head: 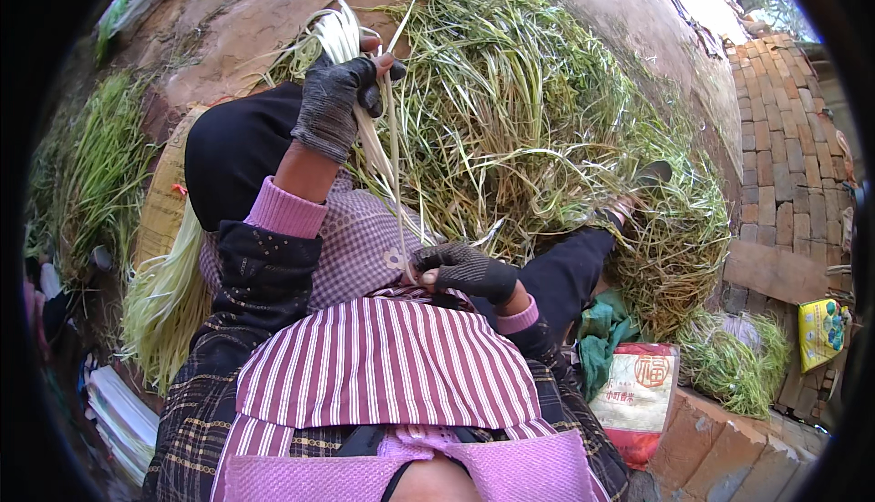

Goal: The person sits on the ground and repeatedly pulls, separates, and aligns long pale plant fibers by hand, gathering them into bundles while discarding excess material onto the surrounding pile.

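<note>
My left hand [345,92], in a dark glove with bare fingertips, grips a bundle of long pale plant stalks [372,143] over my bent knee. One stalk stands up past the fingertips, and a strand runs down from this hand to my lap. There my right hand [461,273], gloved the same way, pinches the strand's lower end between thumb and fingers, by the striped apron [389,365]. A large heap of green and yellowed plant stems [506,119] lies just beyond both hands. More pale stalks [167,297] lie beside my left hip.
Green stems [102,160] lie at the far left, near a yellow woven sack [160,194]. Right of my lap are a green cloth [601,338], a red and white printed bag [636,393] and a smaller green pile [735,362]. Brick paving [783,147] and a yellow bag [820,334] are farther right.
</note>
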